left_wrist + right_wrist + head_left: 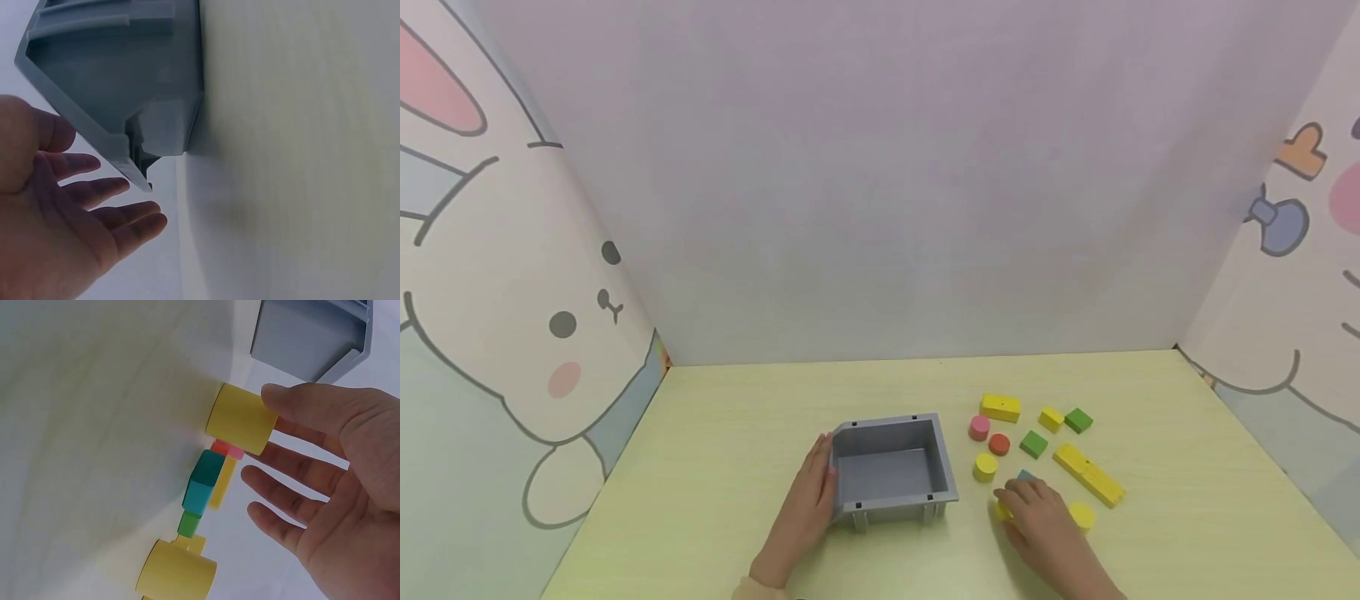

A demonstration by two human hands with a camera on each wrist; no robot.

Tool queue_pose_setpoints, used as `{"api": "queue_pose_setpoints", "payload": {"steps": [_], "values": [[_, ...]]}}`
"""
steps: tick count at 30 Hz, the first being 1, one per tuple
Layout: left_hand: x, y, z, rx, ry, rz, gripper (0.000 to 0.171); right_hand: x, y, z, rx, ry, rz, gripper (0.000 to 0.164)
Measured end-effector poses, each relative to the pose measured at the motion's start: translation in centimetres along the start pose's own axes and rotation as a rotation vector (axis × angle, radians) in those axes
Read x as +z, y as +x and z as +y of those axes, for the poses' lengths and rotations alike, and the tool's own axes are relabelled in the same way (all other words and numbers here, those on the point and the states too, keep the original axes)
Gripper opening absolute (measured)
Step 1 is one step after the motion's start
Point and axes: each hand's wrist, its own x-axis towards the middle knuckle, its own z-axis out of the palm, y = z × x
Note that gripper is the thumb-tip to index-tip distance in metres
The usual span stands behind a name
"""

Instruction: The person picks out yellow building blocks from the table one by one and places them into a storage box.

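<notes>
The left hand [805, 504], its fingers extended, rests along the left side of the grey plastic bin [897, 513]. The right hand [1043, 523] pinches a yellow cylinder [240, 419], which stands on the table [722, 433] near a teal block [204, 481].

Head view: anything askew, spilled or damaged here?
Nothing clearly stands out. The gray bin sits upright on the table, with no visible damage. The blocks to its right lie scattered, the long yellow block at a slant, but that just looks like loose pieces.
</notes>
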Motion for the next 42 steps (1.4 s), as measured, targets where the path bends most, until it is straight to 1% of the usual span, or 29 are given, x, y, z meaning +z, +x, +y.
{"api": "queue_pose_setpoints", "payload": {"steps": [6,15,20,26,33,39,42], "values": [[0.0,0.1,0.0,0.0,-0.011,-0.013,0.044,-0.2,0.2,-0.3,0.008,0.02,-0.02,0.03],[0.1,0.0,-0.7,0.03,0.025,-0.029,0.048,0.0,0.3,-0.3,0.01,0.009,-0.027,0.028],[0.1,0.0,-0.8,0.042,0.035,-0.032,0.049,-0.1,0.3,-0.4,0.011,0.006,-0.03,0.028],[0.2,0.0,-0.9,0.069,0.045,-0.026,0.05,-0.1,0.2,-0.3,-0.012,-0.002,0.004,0.029],[0.3,0.0,-1.0,0.08,0.053,-0.018,0.051,-0.4,0.5,-0.2,-0.033,-0.007,0.025,0.032],[0.3,0.0,-1.1,0.106,0.055,-0.003,0.051,-0.9,0.9,-0.3,-0.062,0.003,0.092,0.033],[0.3,0.0,-1.1,0.112,0.053,-0.007,0.051,-1.1,1.1,-0.5,-0.07,0.002,0.127,0.033]]}}
